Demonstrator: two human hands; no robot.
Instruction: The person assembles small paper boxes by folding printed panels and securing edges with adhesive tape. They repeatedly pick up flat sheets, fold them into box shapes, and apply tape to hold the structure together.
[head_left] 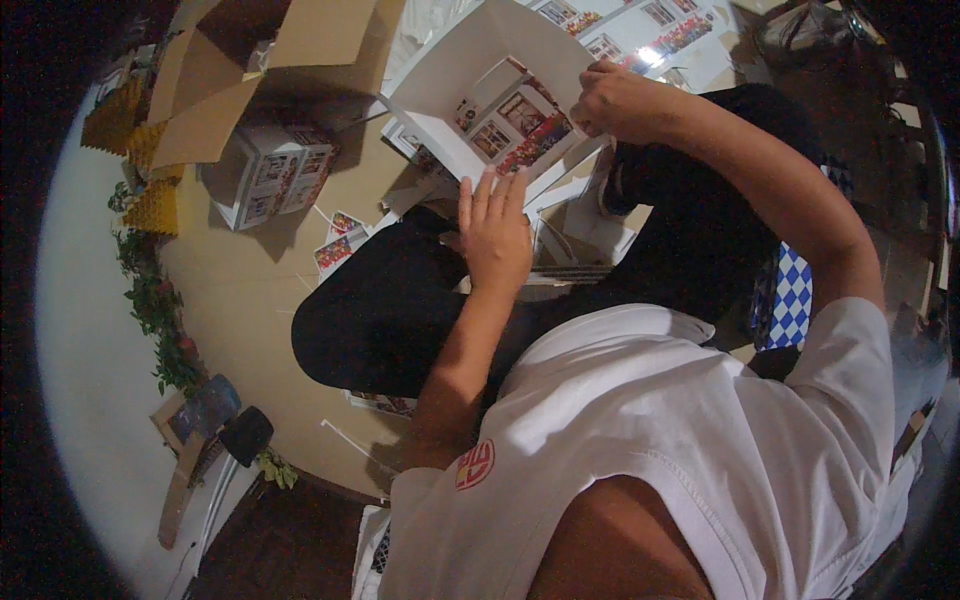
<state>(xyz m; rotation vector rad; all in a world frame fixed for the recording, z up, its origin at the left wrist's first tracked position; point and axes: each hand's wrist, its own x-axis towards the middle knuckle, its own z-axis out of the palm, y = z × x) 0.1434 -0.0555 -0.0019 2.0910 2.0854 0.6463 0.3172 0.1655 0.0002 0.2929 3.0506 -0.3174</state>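
Note:
A white folded card box (pixel 430 85) stands partly opened out in front of me, its pale walls tilted up. Within its walls shows a panel (pixel 520 120) printed with windows and red flowers. My left hand (pixel 495 235) lies against the near edge of the box, fingers stretched out and thumb off to the side. At the right edge, my right hand (pixel 625 103) has its fingers curled and pinched on the card. Its fingertips are partly hidden.
A brown cardboard carton (pixel 320 35) with raised flaps stands at upper left, beside a finished-looking printed white box (pixel 265 175). Printed sheets (pixel 650 35) lie at the back. Card scraps (pixel 340 245) lie by my left knee. A blue-and-white checked item (pixel 790 300) sits at right.

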